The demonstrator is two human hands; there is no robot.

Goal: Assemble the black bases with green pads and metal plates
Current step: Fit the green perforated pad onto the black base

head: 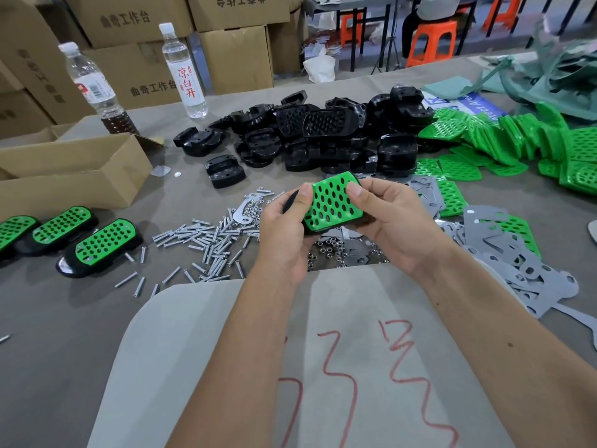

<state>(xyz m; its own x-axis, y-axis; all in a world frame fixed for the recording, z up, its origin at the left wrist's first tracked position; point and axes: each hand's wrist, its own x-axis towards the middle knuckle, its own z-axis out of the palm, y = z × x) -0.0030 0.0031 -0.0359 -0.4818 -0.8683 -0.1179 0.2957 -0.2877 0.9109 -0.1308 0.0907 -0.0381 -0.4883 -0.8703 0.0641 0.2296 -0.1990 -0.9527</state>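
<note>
Both hands, left [284,227] and right [384,218], grip a green pad [331,203] on its black base [288,202], pressing them together above the counter [64,318].

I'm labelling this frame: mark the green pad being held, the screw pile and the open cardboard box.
green pad [332,203], head view, on its perforated top face.
screw pile [206,240], head view, on the middle of the heap.
open cardboard box [74,185], head view, on its front wall.

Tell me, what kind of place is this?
Probably a small factory or workshop assembly bench. Parts lie in bulk: a pile of black bases, loose screws and grey metal plates. Stacked cardboard boxes stand behind, and finished pieces line up at left.
</note>
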